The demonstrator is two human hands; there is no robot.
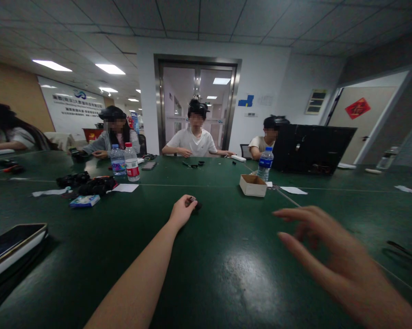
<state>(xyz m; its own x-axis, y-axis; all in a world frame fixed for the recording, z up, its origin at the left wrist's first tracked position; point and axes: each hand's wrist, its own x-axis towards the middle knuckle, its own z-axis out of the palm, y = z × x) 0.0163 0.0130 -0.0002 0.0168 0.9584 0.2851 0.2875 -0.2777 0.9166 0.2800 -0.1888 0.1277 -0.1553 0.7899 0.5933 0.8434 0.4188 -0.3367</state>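
Note:
My left hand [182, 211] reaches out over the middle of the green table, thumb and fingers pinched together. Between them is a small dark object [198, 206] with a shiny silvery part near the fingertips; its kind is too small to make out. My right hand [329, 251] is raised over the table at the right, slightly blurred. Its thumb and fingers are apart, and nothing is between them. Beyond it, closest in that direction, stands a small open cardboard box [253, 186].
Bottles [132, 162] and black gear [89, 183] stand or lie at the left, with a blue-and-white packet [84, 201] before them. A phone [15, 244] lies near left. A water bottle [265, 163] and black monitor [310, 148] stand at the right. Several people sit around the table.

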